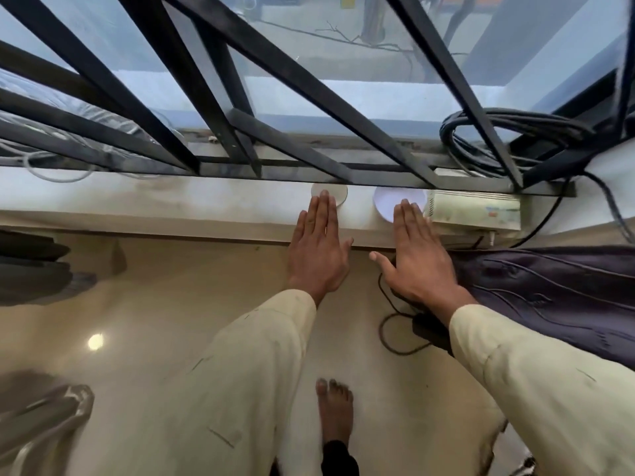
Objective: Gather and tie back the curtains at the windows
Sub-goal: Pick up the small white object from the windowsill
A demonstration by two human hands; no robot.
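I stand at a window with a black metal grille (281, 73) and look down at its white sill (171, 207). My left hand (318, 249) and my right hand (417, 255) are held flat, palms down, fingers straight, side by side over the sill's front edge, holding nothing. A dark purple curtain (556, 297) with stitched wavy lines hangs bunched at the right, just beside my right wrist. A darker fabric (34, 266) shows at the left edge.
Two white round discs (331, 194) (388, 202) lie on the sill by my fingertips. A white box-shaped device (477, 211) and coiled black cables (508, 139) sit at the right. A black cable loop (395, 331) lies on the glossy beige floor (171, 304), near my bare foot (335, 410).
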